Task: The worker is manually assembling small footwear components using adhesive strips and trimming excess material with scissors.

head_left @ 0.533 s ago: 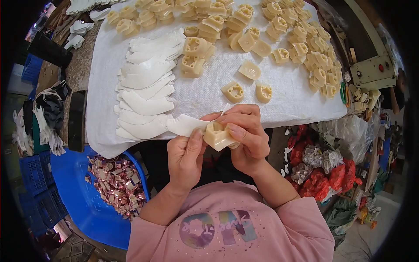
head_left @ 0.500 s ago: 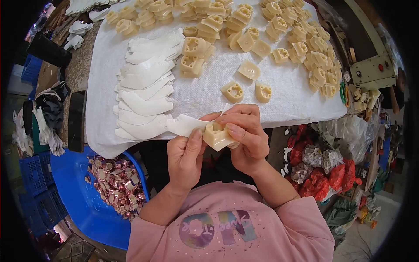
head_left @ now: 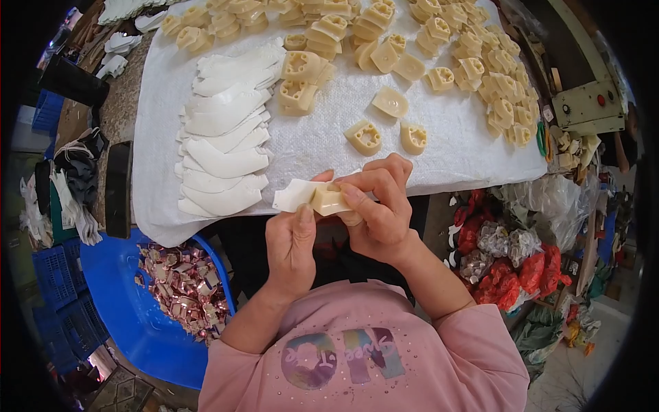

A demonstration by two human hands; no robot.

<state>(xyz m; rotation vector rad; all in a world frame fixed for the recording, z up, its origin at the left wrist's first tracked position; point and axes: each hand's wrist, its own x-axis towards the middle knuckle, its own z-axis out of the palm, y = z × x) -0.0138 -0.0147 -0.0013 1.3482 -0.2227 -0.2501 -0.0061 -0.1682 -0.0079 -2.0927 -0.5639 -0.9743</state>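
Observation:
My left hand (head_left: pixel 292 237) pinches a curved white cover piece (head_left: pixel 291 196) against the left side of a cream plastic shoe heel (head_left: pixel 328 202), thumb in front. My right hand (head_left: pixel 377 209) grips the same heel from the right, thumb and fingers pressed on it. The white piece bends behind the heel, and its loose end sticks out on the left. Most of the heel's far side is hidden by my fingers. Just beyond my hands, two loose heels (head_left: pixel 364 138) and a heel lying flat face up (head_left: pixel 390 102) rest on the white cloth (head_left: pixel 322 151).
Overlapping white cover pieces (head_left: pixel 223 158) form a column at left. Many heels (head_left: pixel 504 89) crowd the table's back and right. A phone (head_left: pixel 119 189) lies at the left edge. Below stands a blue tub (head_left: pixel 130 309) with shiny pinkish pieces; red bags (head_left: pixel 528 271) lie at right.
The heel has turned and shifted slightly left in my hands. The white piece has moved clear of the column and lies closer around the heel. My right fingers have lifted and spread somewhat.

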